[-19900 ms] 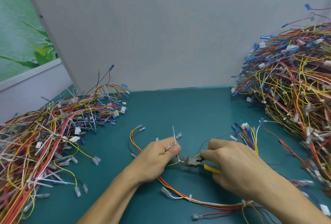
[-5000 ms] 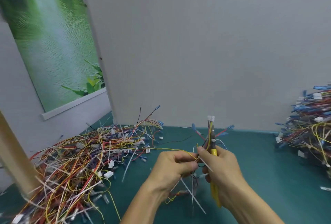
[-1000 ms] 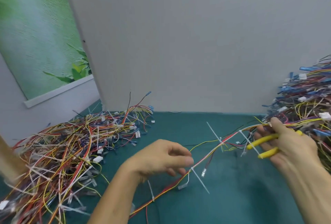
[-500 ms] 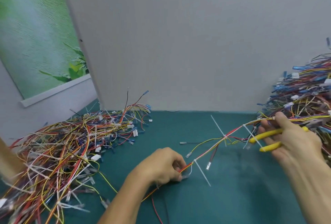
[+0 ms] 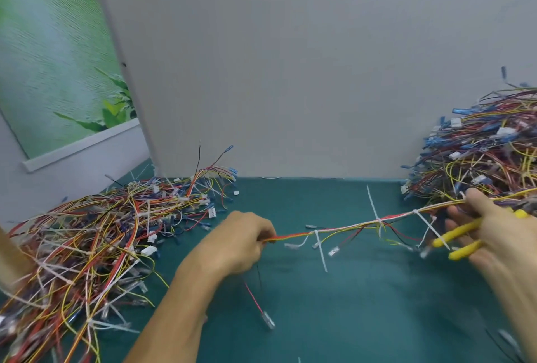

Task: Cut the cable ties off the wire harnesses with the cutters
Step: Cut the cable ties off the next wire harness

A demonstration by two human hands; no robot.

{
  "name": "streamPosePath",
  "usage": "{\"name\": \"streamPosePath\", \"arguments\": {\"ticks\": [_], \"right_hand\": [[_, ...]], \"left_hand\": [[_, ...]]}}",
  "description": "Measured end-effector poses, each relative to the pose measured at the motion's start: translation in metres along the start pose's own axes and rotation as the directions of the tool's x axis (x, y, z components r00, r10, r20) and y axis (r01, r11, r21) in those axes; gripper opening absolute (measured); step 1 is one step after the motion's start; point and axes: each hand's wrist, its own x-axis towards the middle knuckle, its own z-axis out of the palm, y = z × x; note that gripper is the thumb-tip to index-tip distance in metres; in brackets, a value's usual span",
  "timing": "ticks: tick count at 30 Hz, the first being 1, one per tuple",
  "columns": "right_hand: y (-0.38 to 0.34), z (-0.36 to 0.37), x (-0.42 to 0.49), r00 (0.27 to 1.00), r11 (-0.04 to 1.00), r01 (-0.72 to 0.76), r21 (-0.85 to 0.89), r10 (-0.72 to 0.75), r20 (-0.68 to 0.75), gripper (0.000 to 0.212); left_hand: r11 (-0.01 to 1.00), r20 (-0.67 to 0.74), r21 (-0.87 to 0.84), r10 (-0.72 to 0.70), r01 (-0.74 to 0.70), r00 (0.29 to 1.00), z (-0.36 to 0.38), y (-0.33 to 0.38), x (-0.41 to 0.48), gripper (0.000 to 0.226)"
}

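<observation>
Harness (image 5: 348,227): stretched between both hands above the middle of the counter (image 5: 363,304); red, yellow and white wires run left to right, with loose ends hanging down.
Ties (image 5: 320,249): three white ones wrap the harness, their tails sticking out.
Left hand (image 5: 241,242): fingers curled, pinching the harness's left end.
Right hand (image 5: 499,235): thumb pins the harness's right end; the other fingers curl round the cutters (image 5: 454,234).
Cutters: just below the harness, yellow handles apart; the head is blurred.
Left pile (image 5: 96,235): tangled wires, near left.
Right pile (image 5: 488,159): tangled wires, far right.
</observation>
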Motion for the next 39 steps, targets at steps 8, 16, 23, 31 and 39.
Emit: {"name": "streamPosePath", "arguments": {"ticks": [8, 16, 23, 31, 39], "right_hand": [[-0.006, -0.019, -0.005, 0.990, 0.905, 0.142, -0.402, -0.132, 0.052, 0.019], [-0.003, -0.013, -0.023, 0.934, 0.487, 0.343, -0.804, -0.083, 0.348, 0.015], [0.030, -0.004, -0.029, 0.928, 0.127, 0.336, -0.933, 0.122, 0.351, 0.034], [0.040, -0.014, -0.027, 0.927, 0.158, 0.304, -0.939, 0.176, 0.330, 0.042], [-0.001, -0.027, -0.030, 0.918, 0.103, 0.395, -0.913, -0.013, 0.396, 0.030]], "left_hand": [[0.948, -0.458, 0.233, 0.303, -0.217, 0.835, -0.055, 0.028, 0.018, 0.033], [0.916, -0.162, 0.275, 0.344, -0.292, 0.925, -0.004, 0.021, 0.036, 0.031], [0.950, -0.013, 0.211, 0.239, -0.231, 0.971, 0.056, -0.006, 0.013, 0.035], [0.998, -0.222, 0.004, 0.058, -0.058, 0.973, 0.042, -0.015, -0.006, 0.067], [0.924, -0.328, -0.146, -0.383, 0.354, 0.864, 0.040, -0.014, -0.026, 0.014]]}}
